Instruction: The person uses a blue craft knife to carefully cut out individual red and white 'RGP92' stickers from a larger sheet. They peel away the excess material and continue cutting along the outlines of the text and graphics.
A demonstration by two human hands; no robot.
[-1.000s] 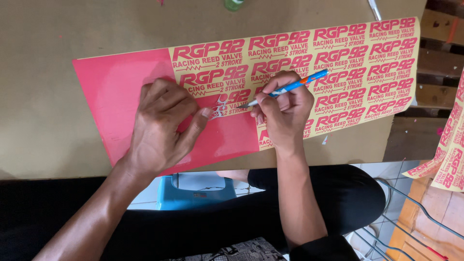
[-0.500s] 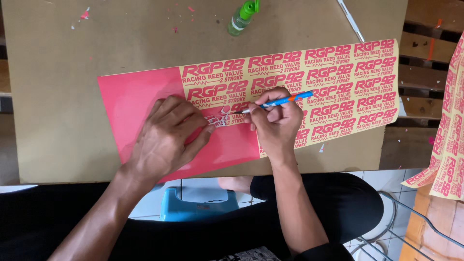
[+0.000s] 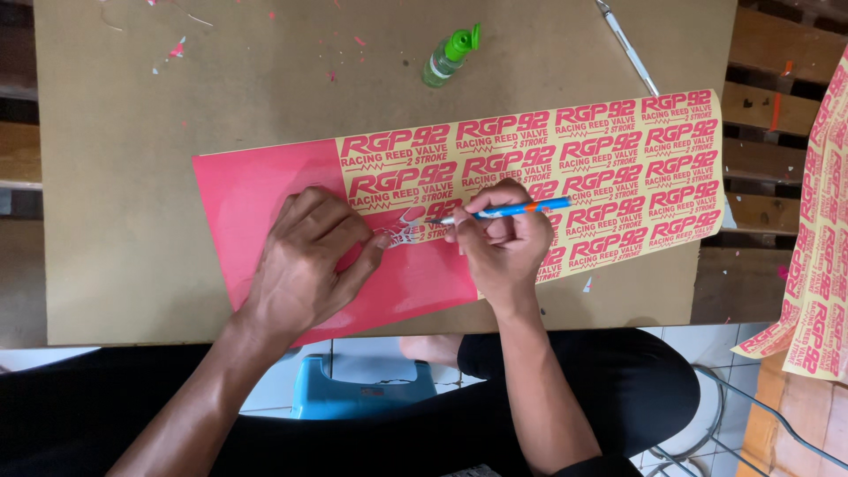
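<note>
A red vinyl sticker sheet (image 3: 256, 190) lies on a brown board (image 3: 115, 177); its right part shows rows of red lettering on yellow backing (image 3: 618, 168). My left hand (image 3: 309, 265) presses flat on the red part, and its thumb pins a small curl of peeled vinyl (image 3: 399, 231). My right hand (image 3: 505, 243) grips a blue and orange craft knife (image 3: 512, 210), its tip pointing left at that curl.
A small clear bottle with a green cap (image 3: 449, 55) lies at the board's far side, near a thin metal tool (image 3: 627, 44). Another printed sticker sheet (image 3: 817, 230) hangs at the right over wooden slats. A blue stool (image 3: 353, 397) sits below my legs.
The view has tilted so the sheet sits lower and the bottle shows fully. Both hands stay at the same spot on the sheet, the knife tip still at the peeled piece.
</note>
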